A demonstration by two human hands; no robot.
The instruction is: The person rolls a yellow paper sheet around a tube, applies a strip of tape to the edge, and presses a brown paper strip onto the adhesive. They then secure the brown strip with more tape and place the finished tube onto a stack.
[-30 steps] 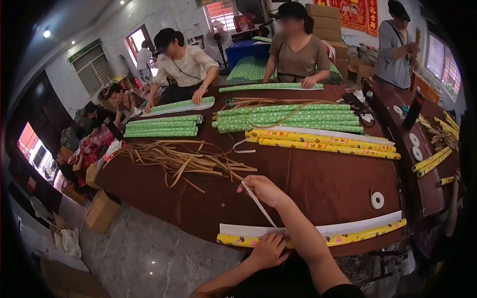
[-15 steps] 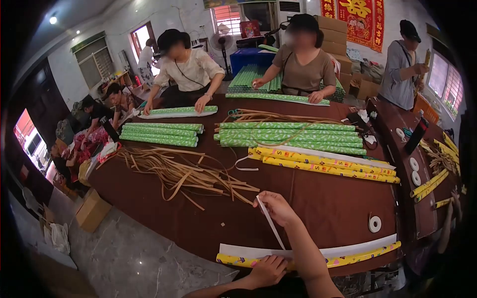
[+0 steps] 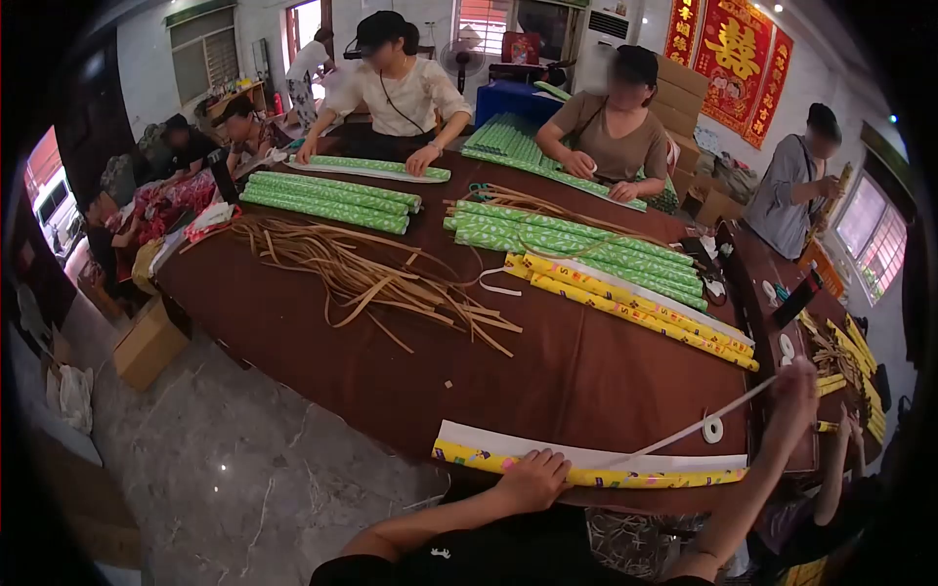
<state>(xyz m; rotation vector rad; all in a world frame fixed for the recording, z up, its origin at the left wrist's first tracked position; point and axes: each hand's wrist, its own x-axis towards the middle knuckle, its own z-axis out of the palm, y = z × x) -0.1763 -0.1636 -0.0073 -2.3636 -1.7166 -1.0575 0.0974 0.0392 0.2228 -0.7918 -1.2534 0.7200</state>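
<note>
Along the near table edge lies a yellow patterned paper roll [image 3: 674, 478], partly unrolled, its white inner side facing up. My left hand [image 3: 534, 481] presses on its left part, fingers curled over it. Far to the right, my right hand [image 3: 796, 384] is raised and slightly blurred. Its fingers are closed on one end of a narrow white tape strip [image 3: 699, 426], pulled taut. The strip slants down to the white paper right of my left hand. Behind the strip lies a roll of white tape [image 3: 713, 430].
Brown flat strips [image 3: 362, 269] lie in a loose pile at the left. Beyond are finished yellow rolls [image 3: 635, 311] and green rolls [image 3: 576, 244]. Two people [image 3: 401, 98] [image 3: 616, 137] work across the brown table [image 3: 391, 391]. Another person's hands [image 3: 848, 430] show at the right.
My right hand has swung far to the right with the tape strip, which now slants the other way. My left hand stays on the yellow roll. The view has tilted and shifted.
</note>
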